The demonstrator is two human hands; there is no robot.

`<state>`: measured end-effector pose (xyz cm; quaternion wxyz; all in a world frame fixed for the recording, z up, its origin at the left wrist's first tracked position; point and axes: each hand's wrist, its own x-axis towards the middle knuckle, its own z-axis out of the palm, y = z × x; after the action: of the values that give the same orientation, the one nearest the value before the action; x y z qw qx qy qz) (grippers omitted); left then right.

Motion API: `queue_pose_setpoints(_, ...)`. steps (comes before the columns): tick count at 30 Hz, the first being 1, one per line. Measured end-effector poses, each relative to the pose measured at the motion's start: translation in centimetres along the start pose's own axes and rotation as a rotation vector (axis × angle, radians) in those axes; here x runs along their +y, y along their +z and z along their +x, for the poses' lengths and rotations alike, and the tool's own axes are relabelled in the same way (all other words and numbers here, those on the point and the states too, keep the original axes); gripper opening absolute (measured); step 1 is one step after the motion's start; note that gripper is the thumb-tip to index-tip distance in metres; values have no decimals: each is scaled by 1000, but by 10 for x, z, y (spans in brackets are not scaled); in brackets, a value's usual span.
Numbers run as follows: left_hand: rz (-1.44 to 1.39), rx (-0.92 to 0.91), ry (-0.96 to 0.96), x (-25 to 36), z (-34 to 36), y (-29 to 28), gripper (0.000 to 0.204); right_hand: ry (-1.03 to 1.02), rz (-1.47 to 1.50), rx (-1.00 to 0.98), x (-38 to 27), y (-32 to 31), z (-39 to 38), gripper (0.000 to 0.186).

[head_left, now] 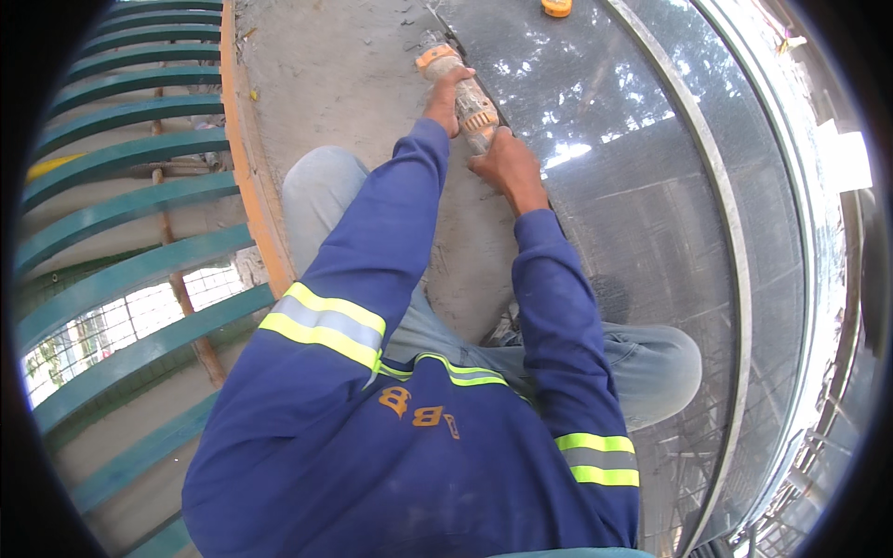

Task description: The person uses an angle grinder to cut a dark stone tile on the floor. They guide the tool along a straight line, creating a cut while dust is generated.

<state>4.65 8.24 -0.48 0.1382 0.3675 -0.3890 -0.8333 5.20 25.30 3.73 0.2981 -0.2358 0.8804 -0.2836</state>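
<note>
A dusty grey and orange handheld power tool (473,107) lies slantwise over the concrete ledge (335,88), its front end pointing away from me. Something thin sticks out past that front end, too small to make out. My left hand (445,100) is wrapped around the middle of the tool's body. Farther back, my right hand (511,169) grips its rear end; the fingers' undersides are hidden. The tool runs along the edge of a dark, glossy panel (595,102), which mirrors the surroundings.
On the panel's far part rests a small yellow-orange object (556,7), partly cut off. A grey metal strip (712,167) curves along the panel's right side. To the left stand teal slats (139,195) behind an orange beam (251,186). My bent knees (321,181) flank the work area.
</note>
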Motion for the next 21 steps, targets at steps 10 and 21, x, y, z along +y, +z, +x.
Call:
queue_pose_setpoints(10, -6, 11, -47, 2, 0, -1, 37, -25, 11, 25, 2, 11, 13, 45)
queue_pose_setpoints(21, 32, 24, -27, 0, 8, -3, 39, -34, 104, 25, 6, 15, 19, 46)
